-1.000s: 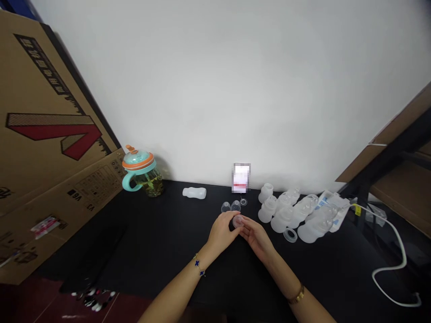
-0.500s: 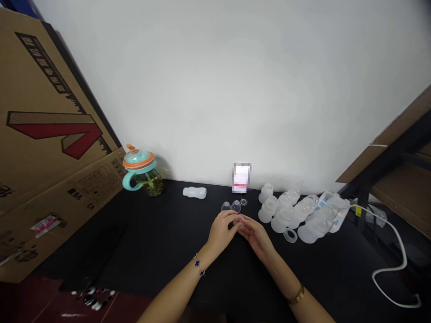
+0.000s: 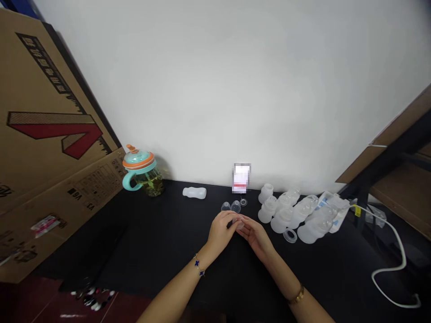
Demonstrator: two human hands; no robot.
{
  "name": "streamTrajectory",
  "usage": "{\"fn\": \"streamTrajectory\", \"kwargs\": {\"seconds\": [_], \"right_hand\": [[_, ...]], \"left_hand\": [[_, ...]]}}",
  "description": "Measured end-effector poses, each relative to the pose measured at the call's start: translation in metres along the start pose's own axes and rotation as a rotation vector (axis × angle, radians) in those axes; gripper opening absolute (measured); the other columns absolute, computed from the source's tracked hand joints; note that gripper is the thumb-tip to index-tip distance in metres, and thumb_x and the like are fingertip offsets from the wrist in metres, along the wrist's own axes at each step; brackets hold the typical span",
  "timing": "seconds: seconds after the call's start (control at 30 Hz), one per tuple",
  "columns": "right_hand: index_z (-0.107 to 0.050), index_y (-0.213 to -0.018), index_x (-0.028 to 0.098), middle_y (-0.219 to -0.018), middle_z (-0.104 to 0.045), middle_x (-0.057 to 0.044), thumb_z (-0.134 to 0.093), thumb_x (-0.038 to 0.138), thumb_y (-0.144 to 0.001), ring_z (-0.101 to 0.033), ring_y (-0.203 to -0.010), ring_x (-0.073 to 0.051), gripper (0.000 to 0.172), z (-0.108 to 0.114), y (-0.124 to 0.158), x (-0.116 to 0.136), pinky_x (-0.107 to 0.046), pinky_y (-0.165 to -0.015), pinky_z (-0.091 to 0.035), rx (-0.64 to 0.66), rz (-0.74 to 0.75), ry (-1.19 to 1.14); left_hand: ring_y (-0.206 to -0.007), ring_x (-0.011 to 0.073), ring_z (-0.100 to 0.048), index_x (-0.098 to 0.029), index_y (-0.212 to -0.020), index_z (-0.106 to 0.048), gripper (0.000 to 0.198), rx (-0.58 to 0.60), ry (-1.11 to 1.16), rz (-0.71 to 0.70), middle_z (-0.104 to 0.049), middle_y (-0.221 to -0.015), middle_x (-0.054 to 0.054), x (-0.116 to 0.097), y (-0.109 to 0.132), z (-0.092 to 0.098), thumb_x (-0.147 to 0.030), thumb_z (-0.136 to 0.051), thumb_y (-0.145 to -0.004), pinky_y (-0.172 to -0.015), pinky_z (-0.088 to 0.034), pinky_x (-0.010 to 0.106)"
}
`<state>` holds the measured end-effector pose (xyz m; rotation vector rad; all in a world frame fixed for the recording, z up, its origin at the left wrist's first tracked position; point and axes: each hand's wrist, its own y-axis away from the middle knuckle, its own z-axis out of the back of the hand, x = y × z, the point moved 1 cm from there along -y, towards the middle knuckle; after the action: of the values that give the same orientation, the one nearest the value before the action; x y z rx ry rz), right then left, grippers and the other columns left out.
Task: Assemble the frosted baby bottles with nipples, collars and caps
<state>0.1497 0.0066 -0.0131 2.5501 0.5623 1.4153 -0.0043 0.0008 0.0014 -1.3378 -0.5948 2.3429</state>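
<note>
I'm seeing left hand point(image 3: 220, 231) and right hand point(image 3: 257, 235) pinching a small clear piece point(image 3: 240, 223) between fingertips, holding it over black table point(image 3: 161, 242), just nearside of two clear domes point(image 3: 235, 207)

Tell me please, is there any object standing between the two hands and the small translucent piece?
Nothing visible: the left hand and right hand hold the translucent piece between their fingers, partly hiding it.

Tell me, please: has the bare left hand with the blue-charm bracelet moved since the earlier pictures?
No, not visibly as a whole: the left hand keeps its place, nearer us and right of the white plastic bottle lying on the black table.
</note>
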Motion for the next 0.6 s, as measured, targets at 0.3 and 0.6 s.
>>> {"fn": "streamTrajectory", "kwargs": {"seconds": [0.3,0.6], "right_hand": [[-0.078,-0.102,0.018,-0.1,-0.079,-0.007,-0.082,0.032,-0.072,-0.072,-0.092,-0.02,0.034,-0.0019,0.0006,0.0029,-0.034,-0.093,-0.054,-0.016,-0.006,-0.004],[-0.074,-0.109,0.018,-0.103,-0.078,-0.008,-0.082,0.032,-0.074,-0.073,-0.092,-0.021,0.038,0.0004,-0.0002,0.0022,-0.035,-0.093,-0.054,-0.022,-0.008,-0.009]], "left_hand": [[-0.097,0.021,-0.068,-0.024,-0.096,-0.074,0.013,-0.004,0.013,-0.006,-0.075,-0.101,0.004,-0.0019,-0.0011,0.0011,-0.027,-0.061,-0.095,-0.09,-0.054,0.037],[-0.096,0.0206,-0.069,-0.024,-0.097,-0.072,0.012,-0.004,0.04,0.047,-0.076,-0.1,0.003,-0.0036,-0.0012,0.0019,-0.027,-0.061,-0.095,-0.09,-0.054,0.035]]}}
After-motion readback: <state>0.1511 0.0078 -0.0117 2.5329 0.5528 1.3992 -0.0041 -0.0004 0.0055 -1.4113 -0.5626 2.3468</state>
